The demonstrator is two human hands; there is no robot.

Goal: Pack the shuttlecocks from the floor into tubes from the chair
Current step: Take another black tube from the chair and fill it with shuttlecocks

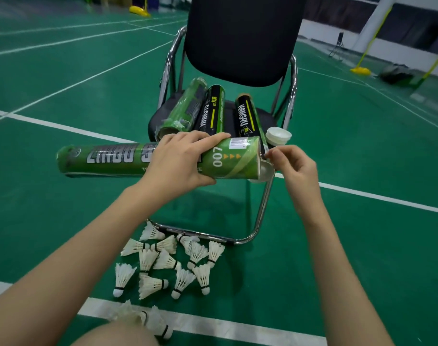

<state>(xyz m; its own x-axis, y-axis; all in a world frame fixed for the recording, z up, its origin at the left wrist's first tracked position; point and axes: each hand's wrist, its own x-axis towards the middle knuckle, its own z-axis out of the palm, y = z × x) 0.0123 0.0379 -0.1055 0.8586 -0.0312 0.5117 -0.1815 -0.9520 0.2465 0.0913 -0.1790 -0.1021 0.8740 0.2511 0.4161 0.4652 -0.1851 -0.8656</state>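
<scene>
My left hand [180, 163] grips a green shuttlecock tube [108, 159] held level in front of the chair. My right hand [295, 166] pinches the white cap [264, 172] at the tube's right end; the cap hangs partly off the opening. On the black chair seat [229, 116] lie another green tube [185, 106] and two black tubes [211, 111] [248, 116], with a loose white cap [278, 136] at the seat's right edge. Several white feather shuttlecocks [168, 260] lie scattered on the green floor below, between my arms.
The chair's chrome frame [260, 216] curves down to the floor just behind the shuttlecocks. White court lines cross the green floor [362, 146]. Yellow net-post bases [360, 70] and a dark bag [396, 74] stand far right. My knee [115, 335] is at the bottom edge.
</scene>
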